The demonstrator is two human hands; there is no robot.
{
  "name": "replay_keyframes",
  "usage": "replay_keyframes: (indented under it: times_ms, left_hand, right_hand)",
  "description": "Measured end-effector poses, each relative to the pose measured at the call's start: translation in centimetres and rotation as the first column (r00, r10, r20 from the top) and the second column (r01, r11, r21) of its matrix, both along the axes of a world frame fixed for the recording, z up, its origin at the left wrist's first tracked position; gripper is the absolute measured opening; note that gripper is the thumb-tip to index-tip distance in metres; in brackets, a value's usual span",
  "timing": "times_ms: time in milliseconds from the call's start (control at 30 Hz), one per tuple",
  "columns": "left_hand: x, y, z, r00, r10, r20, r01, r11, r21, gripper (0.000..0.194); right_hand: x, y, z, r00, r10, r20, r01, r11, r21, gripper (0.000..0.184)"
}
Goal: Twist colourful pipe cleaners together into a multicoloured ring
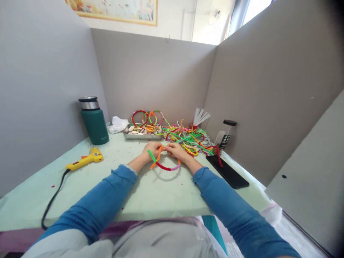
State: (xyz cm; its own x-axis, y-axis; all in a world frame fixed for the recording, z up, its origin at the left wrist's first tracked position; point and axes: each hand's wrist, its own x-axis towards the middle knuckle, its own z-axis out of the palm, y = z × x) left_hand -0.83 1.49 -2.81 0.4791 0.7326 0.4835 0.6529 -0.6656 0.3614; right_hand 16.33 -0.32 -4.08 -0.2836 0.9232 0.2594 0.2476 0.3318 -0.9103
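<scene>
Between my two hands is a ring of joined pipe cleaners (164,167) in green, orange, red and pink, held just above the table. My left hand (152,148) pinches its far side, near an orange stretch. Close beside it, my right hand (176,151) has its fingers closed on the same far part of the ring. The green and orange ends cross at the ring's left side and stick out. My fingertips partly hide the spot where they grip.
A metal tray (142,137) of shells with finished rings stands at the back, beside a pile of pipe cleaners (185,134). A yellow glue gun (85,160) and green bottle (94,123) are left; a phone (228,172) and clear bottle (226,134) right. Grey partitions (153,71) enclose the table.
</scene>
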Motion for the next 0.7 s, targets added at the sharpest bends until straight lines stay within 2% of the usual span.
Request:
replay_keyframes:
  times_ms: [367,533,700]
  left_hand:
    - [0.40,0.00,0.04,0.987,0.046,0.153,-0.001,0.960,-0.280,0.032]
    - [0.48,-0.42,0.15,0.966,0.079,0.246,0.038,0.897,-0.440,0.028]
    - [0.36,-0.67,0.52,0.945,0.116,0.305,0.070,0.841,-0.536,0.026]
  right_hand:
    - [0.19,0.53,-0.52,0.995,-0.017,0.098,0.011,0.998,0.063,0.024]
    - [0.14,0.73,-0.79,0.989,-0.034,0.144,0.018,0.994,0.111,0.027]
    - [0.03,0.41,-0.54,0.980,-0.017,0.196,-0.015,0.987,0.158,0.029]
